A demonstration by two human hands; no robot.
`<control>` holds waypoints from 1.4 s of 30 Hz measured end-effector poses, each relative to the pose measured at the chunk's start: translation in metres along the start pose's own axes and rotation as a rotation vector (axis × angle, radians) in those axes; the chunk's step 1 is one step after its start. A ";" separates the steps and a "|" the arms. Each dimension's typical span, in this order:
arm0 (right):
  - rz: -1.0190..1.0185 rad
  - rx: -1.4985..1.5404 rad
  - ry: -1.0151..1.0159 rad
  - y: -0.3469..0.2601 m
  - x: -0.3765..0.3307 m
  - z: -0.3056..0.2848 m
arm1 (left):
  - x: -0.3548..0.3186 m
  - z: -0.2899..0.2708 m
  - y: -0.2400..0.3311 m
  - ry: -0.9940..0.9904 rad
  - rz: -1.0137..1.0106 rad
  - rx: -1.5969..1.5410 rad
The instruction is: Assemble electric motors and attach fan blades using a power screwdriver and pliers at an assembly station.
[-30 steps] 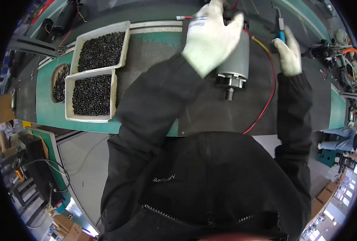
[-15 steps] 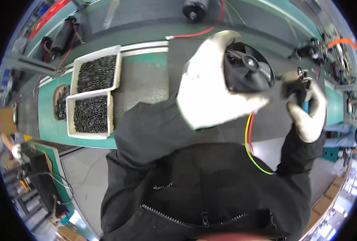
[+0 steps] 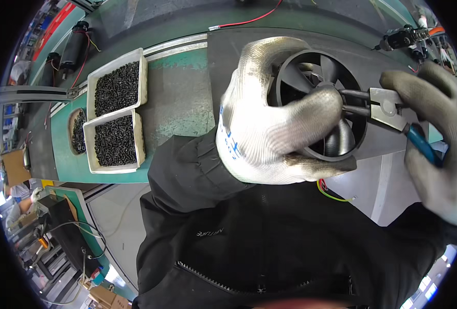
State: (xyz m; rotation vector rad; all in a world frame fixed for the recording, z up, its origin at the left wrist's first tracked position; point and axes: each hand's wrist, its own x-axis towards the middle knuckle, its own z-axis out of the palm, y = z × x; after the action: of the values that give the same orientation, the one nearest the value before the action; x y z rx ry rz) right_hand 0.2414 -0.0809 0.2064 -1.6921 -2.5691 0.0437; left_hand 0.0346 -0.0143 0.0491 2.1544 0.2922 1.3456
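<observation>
A round black fan (image 3: 340, 142) with curved blades in a ring housing is held up before me. My left hand (image 3: 259, 121), in a white glove with a dirty grey thumb and fingers, is wrapped round its housing, and one digit lies over the hub. My right hand (image 3: 439, 139), also gloved, grips pliers (image 3: 389, 107) with a silver head, slim dark jaws and a blue handle. The jaw tips reach the hub beside my left hand's digit; that digit hides the exact contact. Red and yellow-green wires (image 3: 336, 197) hang below the fan.
On the left of the bench, two white bins (image 3: 142, 135) hold many small black parts, with a smaller oval container (image 3: 70, 135) beside them. A dark power tool (image 3: 401, 38) lies at the far right. A black cylindrical motor (image 3: 74, 47) with wires sits far left. Another person's gloved hand (image 3: 35, 194) shows at the left.
The pliers have come left from beside the fan to its hub. The fan has turned more face-on and come nearer, and a left-hand digit now covers its hub.
</observation>
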 end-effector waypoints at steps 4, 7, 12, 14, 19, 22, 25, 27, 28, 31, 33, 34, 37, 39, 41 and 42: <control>-0.300 -0.021 0.000 0.037 0.020 0.013 | 0.013 -0.013 0.001 -0.049 0.110 0.005; 0.073 0.248 0.413 0.081 0.003 0.111 | 0.010 -0.019 0.002 -0.078 0.082 -0.021; 0.401 0.116 0.405 0.098 -0.041 0.223 | 0.007 0.003 -0.001 0.161 0.061 -0.226; 0.320 0.749 0.393 0.038 -0.041 0.221 | 0.007 0.000 -0.005 0.215 0.119 -0.250; 0.360 1.840 0.567 -0.018 0.000 0.217 | 0.044 0.007 0.008 -0.129 -0.196 0.277; 0.494 1.991 0.788 -0.020 0.040 0.212 | 0.028 0.013 0.023 -0.106 -0.161 0.525; 0.519 1.809 0.744 0.079 0.040 0.209 | -0.016 -0.028 0.031 -0.319 -0.248 0.343; 0.913 1.389 0.735 0.151 0.073 0.188 | -0.052 -0.043 0.035 -0.318 -0.340 0.327; 0.866 1.271 0.637 0.184 0.087 0.174 | -0.065 -0.047 0.038 -0.318 -0.335 0.322; 0.902 0.472 0.336 0.324 0.122 0.185 | -0.092 -0.057 0.039 -0.380 -0.365 0.246; 0.748 -0.229 -0.287 0.466 0.086 0.203 | -0.105 -0.070 0.030 -0.368 -0.371 0.144; 0.686 -0.220 -0.293 0.448 0.130 0.214 | -0.113 -0.073 0.034 -0.316 -0.435 0.145; 0.530 -0.065 0.311 0.306 0.229 0.201 | -0.131 -0.080 0.047 -0.147 -0.631 0.154; 0.436 -0.022 0.153 0.268 0.271 0.212 | -0.128 -0.078 0.044 -0.079 -0.699 0.160; 0.392 -0.077 -0.056 0.253 0.332 0.250 | -0.121 -0.078 0.040 -0.110 -0.625 0.241; 0.273 -0.255 -0.150 0.242 0.354 0.261 | -0.115 -0.080 0.040 -0.178 -0.566 0.224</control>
State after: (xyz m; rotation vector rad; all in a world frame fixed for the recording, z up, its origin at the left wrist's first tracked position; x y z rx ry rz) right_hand 0.3057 0.3426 -0.0550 -2.2023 -2.5140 -0.1562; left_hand -0.0942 -0.0721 0.0118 2.1183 0.9361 0.8248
